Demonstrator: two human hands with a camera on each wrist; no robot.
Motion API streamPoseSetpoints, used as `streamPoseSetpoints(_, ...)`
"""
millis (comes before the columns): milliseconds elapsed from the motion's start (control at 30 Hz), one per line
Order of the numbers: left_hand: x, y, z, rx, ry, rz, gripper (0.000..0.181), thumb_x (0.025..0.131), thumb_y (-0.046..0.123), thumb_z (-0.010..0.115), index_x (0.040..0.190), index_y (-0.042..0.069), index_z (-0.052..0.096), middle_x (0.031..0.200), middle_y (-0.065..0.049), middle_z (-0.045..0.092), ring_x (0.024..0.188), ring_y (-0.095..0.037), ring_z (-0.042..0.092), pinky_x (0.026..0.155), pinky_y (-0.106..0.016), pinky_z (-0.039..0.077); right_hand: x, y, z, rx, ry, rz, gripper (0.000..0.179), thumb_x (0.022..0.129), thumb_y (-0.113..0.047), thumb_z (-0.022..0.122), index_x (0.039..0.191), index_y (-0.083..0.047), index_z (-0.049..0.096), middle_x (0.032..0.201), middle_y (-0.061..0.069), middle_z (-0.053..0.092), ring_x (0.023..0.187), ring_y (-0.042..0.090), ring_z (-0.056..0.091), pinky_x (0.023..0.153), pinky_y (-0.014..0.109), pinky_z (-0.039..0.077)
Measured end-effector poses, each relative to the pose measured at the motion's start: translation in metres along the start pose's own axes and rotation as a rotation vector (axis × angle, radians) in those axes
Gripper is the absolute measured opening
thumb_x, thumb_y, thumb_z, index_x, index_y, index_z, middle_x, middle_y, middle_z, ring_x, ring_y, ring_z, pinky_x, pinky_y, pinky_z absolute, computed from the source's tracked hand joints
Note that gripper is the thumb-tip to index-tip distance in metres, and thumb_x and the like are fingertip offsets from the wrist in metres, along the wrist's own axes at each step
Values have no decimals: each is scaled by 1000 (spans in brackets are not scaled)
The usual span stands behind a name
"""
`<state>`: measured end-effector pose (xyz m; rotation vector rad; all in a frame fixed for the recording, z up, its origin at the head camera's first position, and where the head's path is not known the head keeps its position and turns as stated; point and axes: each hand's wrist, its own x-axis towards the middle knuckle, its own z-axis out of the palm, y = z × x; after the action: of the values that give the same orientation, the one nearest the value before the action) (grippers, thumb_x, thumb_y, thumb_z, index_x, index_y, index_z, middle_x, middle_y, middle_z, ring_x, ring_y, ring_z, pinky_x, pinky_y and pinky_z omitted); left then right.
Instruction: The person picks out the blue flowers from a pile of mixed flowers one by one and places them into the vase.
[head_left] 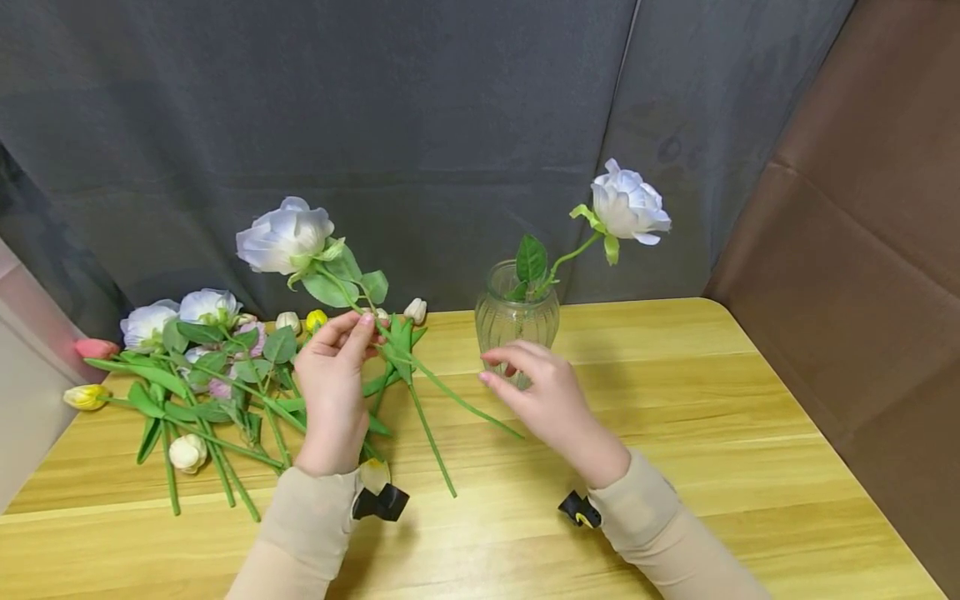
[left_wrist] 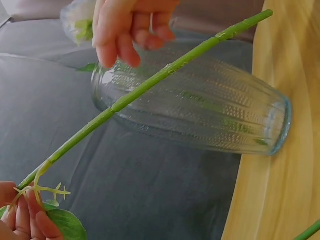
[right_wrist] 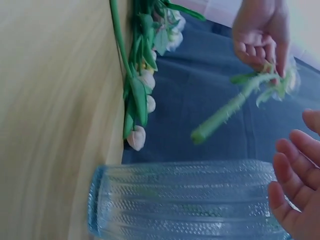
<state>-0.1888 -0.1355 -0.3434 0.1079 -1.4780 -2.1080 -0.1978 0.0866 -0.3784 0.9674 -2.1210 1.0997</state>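
My left hand (head_left: 335, 387) pinches a pale white-lilac rose (head_left: 287, 237) by its leafy stem, above the tabletop. The bloom tilts up to the left, and the long green stem (left_wrist: 165, 72) slants down to the right. In front of a ribbed clear glass vase (head_left: 491, 321) hovers my right hand (head_left: 551, 396), holding nothing, its fingers loosely bent and thumb apart from them. Another pale rose (head_left: 630, 204) stands in the vase, leaning right over the rim with a green leaf (head_left: 531, 258) beside its stem.
A heap of artificial flowers lies on the table's left: pale roses (head_left: 208, 307), a yellow tulip (head_left: 86, 397), a pink tulip (head_left: 96, 348) and a white tulip (head_left: 187, 453). A loose green stem (head_left: 433, 442) reaches toward the middle. Behind the wooden table (head_left: 675, 517) hangs a dark grey cloth (head_left: 375, 108).
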Motion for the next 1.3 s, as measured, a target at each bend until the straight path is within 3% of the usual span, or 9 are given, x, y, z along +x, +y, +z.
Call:
streamPoseSetpoints(167, -4, -4, 4, 20, -32, 0, 9, 90, 9, 68, 91, 0, 69, 76, -2, 68, 66, -12, 61, 62, -23, 49, -2, -5, 7, -32, -99, 41, 19, 85, -18, 75, 101, -8, 73, 94, -2, 68, 78, 13, 58, 62, 27, 50)
streamPoseSetpoints(367, -9, -7, 7, 34, -61, -10, 7, 90, 8, 68, 90, 2, 70, 75, -4, 67, 65, -13, 61, 63, -23, 49, -5, -7, 12, -30, -167, 50, 16, 88, -21, 72, 100, -10, 73, 87, -7, 65, 73, 5, 55, 62, 28, 50)
streamPoseSetpoints(533, -12, -10, 10, 56, -64, -5, 5, 90, 8, 68, 91, 3, 70, 72, 0, 66, 65, -12, 60, 64, -24, 50, -6, -7, 16, -33, -210, 37, 15, 89, -20, 70, 99, -9, 73, 81, -7, 64, 68, 3, 53, 61, 21, 47)
streamPoseSetpoints(867, -17, -13, 14, 75, -90, -5, 6, 91, 5, 66, 93, 0, 68, 77, -3, 68, 66, -12, 61, 65, -26, 51, -9, -7, 21, -55, -248, 24, 12, 88, -17, 71, 95, -8, 73, 77, -6, 63, 60, 11, 54, 56, 15, 42)
streamPoseSetpoints(1067, -19, -14, 15, 85, -115, 4, 13, 91, 6, 66, 96, -6, 67, 76, -2, 68, 68, -14, 61, 65, -26, 50, -10, -5, 22, -33, -232, 25, 6, 87, -13, 72, 90, -8, 73, 77, -6, 64, 61, 4, 49, 55, 16, 42)
streamPoseSetpoints(1300, -19, -15, 15, 109, -155, 27, 13, 90, 2, 65, 97, -9, 66, 79, -2, 70, 70, -13, 63, 68, -27, 50, -10, -6, 21, 21, -229, 52, 4, 88, -9, 71, 87, -5, 72, 78, -2, 65, 63, 4, 52, 57, 16, 45)
